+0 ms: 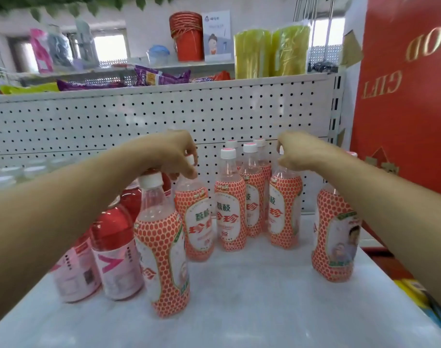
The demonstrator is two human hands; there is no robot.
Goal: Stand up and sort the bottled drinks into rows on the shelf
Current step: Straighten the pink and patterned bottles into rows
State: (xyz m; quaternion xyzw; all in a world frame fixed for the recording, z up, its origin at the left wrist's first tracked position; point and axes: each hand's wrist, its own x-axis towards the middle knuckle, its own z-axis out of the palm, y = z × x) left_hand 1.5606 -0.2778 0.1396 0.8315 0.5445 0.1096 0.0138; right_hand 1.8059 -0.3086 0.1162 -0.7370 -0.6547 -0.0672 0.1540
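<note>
Honeycomb-label drink bottles (pixel 230 209) stand on the white shelf (pixel 252 285): a cluster far centre, singles near left and near right. Left hand (pixel 174 151) pinches the cap of the left bottle (pixel 194 217); right hand (pixel 297 151) grips the right bottle (pixel 286 209) by its top. Red drink bottles (pixel 109 234) stand far left.

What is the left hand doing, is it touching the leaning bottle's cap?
Touching. The head view shows the left hand pinching the leaning bottle by its white cap, fingers curled round it.
</note>
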